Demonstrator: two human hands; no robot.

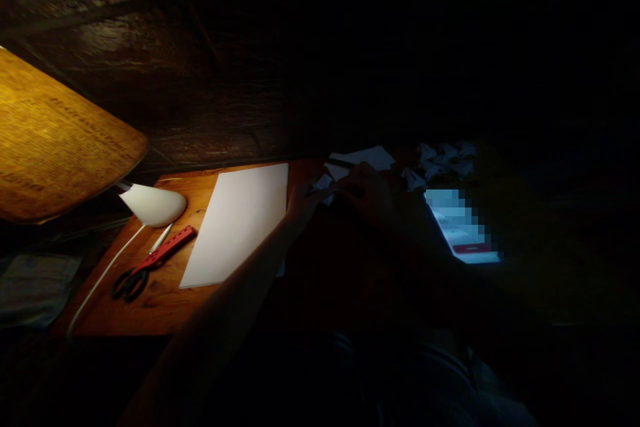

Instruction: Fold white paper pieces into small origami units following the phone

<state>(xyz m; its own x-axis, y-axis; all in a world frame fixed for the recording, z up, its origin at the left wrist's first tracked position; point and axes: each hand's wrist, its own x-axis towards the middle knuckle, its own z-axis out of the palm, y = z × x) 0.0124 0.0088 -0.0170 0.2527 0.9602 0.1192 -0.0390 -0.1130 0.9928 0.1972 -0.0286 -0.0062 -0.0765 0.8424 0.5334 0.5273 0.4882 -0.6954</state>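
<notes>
In the dim middle of the table, my left hand (303, 199) and my right hand (364, 188) meet around a small folded piece of white paper (323, 184). Fingers of both hands are closed on it, though shadow hides most of their detail. Just beyond them lies a white paper sheet (379, 157) with a dark, narrow strip-like object (341, 161) on it. To the left of my left forearm rests a white stack of paper (240, 227). Several small folded paper pieces (440, 161) sit in a group to the right of my right hand.
A lit phone (463, 230) lies on the right. On the left are a lamp with a yellow shade (60, 147) and white base (155, 205), its white cable (105, 273), red-and-black scissors (157, 260) and a white pen (161, 238). A dark wall (200, 93) borders the wooden table (163, 313).
</notes>
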